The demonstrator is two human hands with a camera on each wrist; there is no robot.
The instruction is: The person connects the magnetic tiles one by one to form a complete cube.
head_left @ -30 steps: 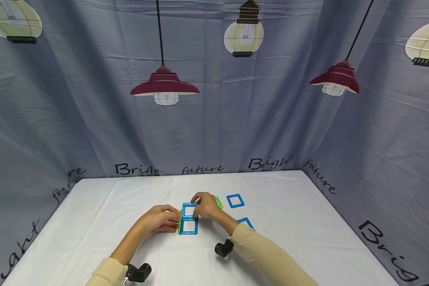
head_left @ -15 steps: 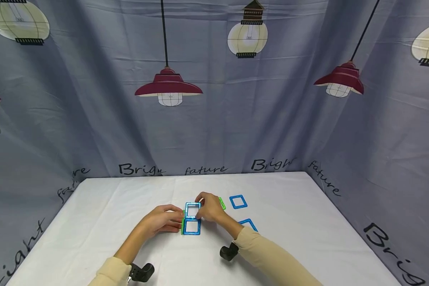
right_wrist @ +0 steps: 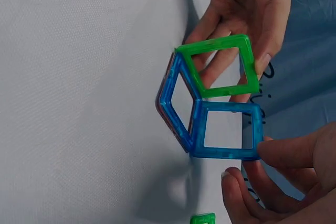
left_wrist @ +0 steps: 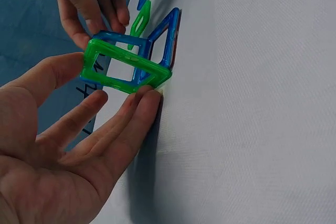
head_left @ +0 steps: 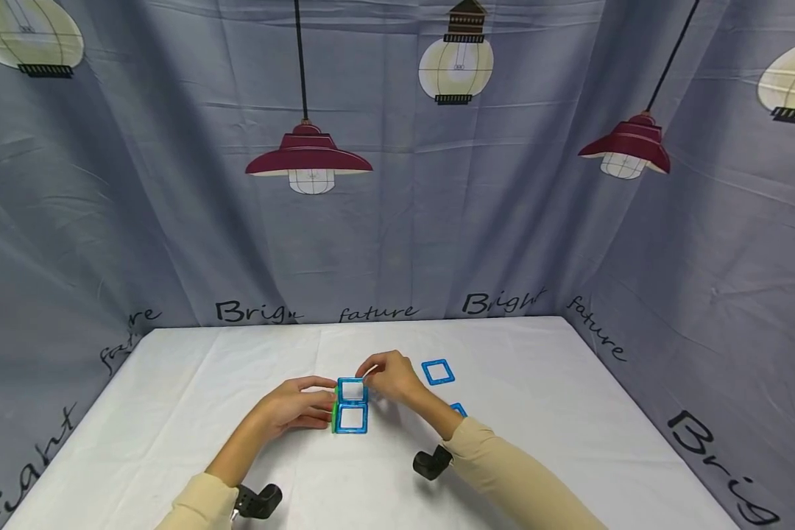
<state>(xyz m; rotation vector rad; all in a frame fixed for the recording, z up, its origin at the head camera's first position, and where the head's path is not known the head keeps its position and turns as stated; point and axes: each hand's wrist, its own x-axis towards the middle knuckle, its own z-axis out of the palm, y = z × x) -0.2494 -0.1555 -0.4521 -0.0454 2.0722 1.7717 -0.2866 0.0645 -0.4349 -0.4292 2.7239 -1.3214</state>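
In the head view a blue square magnetic tile [head_left: 352,430] lies on the table, and a reddish layer shows along its underside in both wrist views. Another blue square tile [right_wrist: 226,153] stands up along its far edge. At its left side stands a green square tile [right_wrist: 215,43]. My left hand [head_left: 294,406] holds this green tile between thumb and fingers. With thumb and fingertips, my right hand [head_left: 395,377] pinches the standing blue tile at its upper outer corner. The standing tiles meet or nearly meet at the corner.
Loose blue square tiles lie on the right, one farther back [head_left: 438,372] and one partly hidden by my right forearm [head_left: 459,409]. A loose green tile [left_wrist: 139,24] lies beyond the build. A patterned grey-blue curtain [head_left: 397,243] hangs behind the white table [head_left: 238,353].
My right hand has shifted slightly up and back on the standing blue tile, and now hides the loose green tile in the head view. My left hand stays at the green tile.
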